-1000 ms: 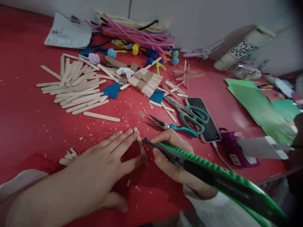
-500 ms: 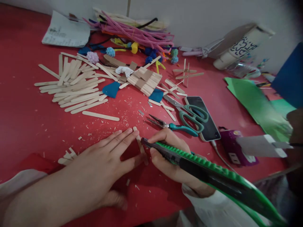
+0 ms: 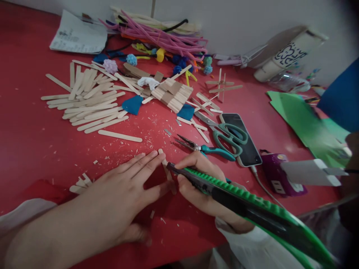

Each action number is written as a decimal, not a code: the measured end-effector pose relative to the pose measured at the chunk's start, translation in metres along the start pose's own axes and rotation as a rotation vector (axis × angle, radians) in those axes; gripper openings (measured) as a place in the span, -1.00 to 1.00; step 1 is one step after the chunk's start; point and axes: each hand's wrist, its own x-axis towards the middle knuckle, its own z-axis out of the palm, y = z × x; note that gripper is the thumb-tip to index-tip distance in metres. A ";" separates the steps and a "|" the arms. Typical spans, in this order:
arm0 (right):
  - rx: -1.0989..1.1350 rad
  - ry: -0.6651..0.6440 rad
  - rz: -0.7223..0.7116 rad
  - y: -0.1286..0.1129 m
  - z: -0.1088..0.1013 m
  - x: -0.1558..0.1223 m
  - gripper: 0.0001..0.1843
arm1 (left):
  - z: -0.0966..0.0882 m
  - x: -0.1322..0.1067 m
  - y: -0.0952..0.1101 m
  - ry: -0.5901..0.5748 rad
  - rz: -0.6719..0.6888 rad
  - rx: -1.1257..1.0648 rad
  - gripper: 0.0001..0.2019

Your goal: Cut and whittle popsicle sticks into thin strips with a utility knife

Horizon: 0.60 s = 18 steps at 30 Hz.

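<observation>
On the red table, a wooden craft stick lies under the fingertips of my left hand. That hand is flat with its fingers stretched out, pressing the stick at its far end and lower down. My right hand is closed around a green and black utility knife. The knife's tip touches or hovers just over the middle of the stick; I cannot tell which, and the blade itself is too small to make out. Small wood shavings are scattered beyond my left fingers. Short cut stick pieces lie beside my left forearm.
A heap of craft sticks lies at the left, a bundled stack of sticks behind. Pliers, scissors and a phone lie beyond my right hand. Pink pipe cleaners lie by the wall, green sheets at right.
The view has shifted very slightly. Both hands, the knife and the stick keep almost the same places.
</observation>
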 end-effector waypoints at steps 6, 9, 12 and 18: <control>-0.009 -0.011 0.005 0.001 0.000 0.001 -0.77 | 0.001 0.002 -0.001 -0.005 -0.004 0.000 -0.27; -0.007 -0.025 0.004 0.000 -0.001 0.002 -0.79 | 0.000 0.001 -0.001 0.006 -0.003 -0.013 -0.33; -0.012 -0.026 0.004 0.000 0.000 0.002 -0.78 | -0.001 0.001 0.000 0.016 -0.009 -0.024 -0.35; 0.004 0.200 0.026 0.002 0.001 -0.005 -0.81 | 0.004 -0.003 -0.001 0.028 0.020 0.017 -0.12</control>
